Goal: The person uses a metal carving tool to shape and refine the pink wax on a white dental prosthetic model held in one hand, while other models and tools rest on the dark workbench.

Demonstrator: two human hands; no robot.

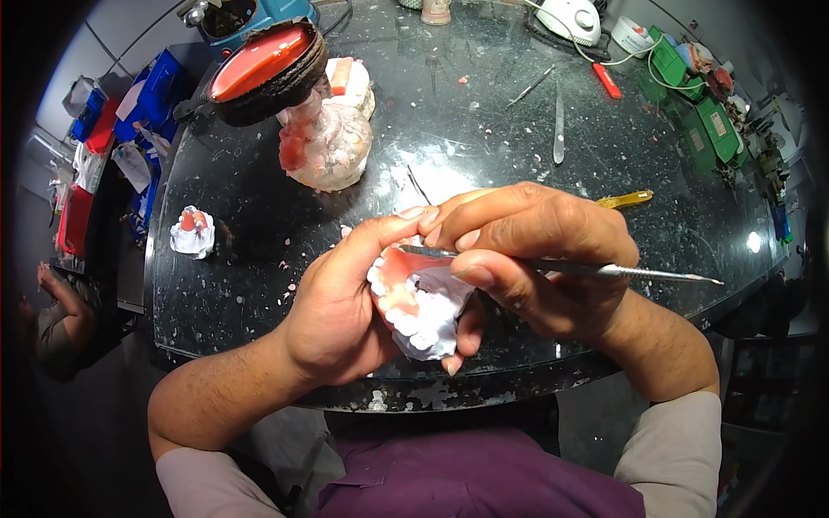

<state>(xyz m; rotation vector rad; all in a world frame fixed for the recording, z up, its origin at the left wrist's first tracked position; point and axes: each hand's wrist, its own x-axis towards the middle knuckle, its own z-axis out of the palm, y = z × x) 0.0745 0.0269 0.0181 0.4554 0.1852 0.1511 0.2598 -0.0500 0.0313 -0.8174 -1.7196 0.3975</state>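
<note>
Close together above the near edge of the worktop [432,69], the left hand [332,302] clasps a white tooth model [432,332] with a pink layer [395,274], and the right hand [553,246] pinches a metal tool [617,270] whose inner end seems to touch the pink. A smaller model [192,242] sits near the worktop's left edge.

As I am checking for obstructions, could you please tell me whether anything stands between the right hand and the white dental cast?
Nothing loose visibly does: the right hand holds a metal tool whose flat end lies at the pink part of the white dental cast. The left hand holds the cast.
</note>
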